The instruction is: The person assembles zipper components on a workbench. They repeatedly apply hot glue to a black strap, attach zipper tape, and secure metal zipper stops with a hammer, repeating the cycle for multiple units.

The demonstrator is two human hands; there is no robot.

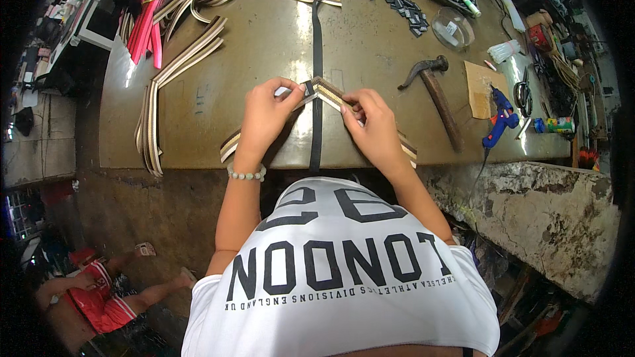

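Striped webbing strap point(329, 90): we see it folded to a peak at the near edge of the surface point(264, 46), over a black strap point(317, 59).
Left hand point(264, 116): fingers clamped on the strap's left limb.
Right hand point(374, 125): fingers pinched on the right limb.
Hammer point(436, 92): right of our hands.
Blue glue gun point(501, 118): beyond the hammer.
Black buckles point(408, 11): far side.

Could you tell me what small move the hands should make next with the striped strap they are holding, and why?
Probably press the fold flat. Both hands, left hand and right hand, pinch the striped webbing strap where it peaks over the black strap on the workbench, its two legs running down toward the bench edge. The peak looks raised, so flattening it should set the crease.
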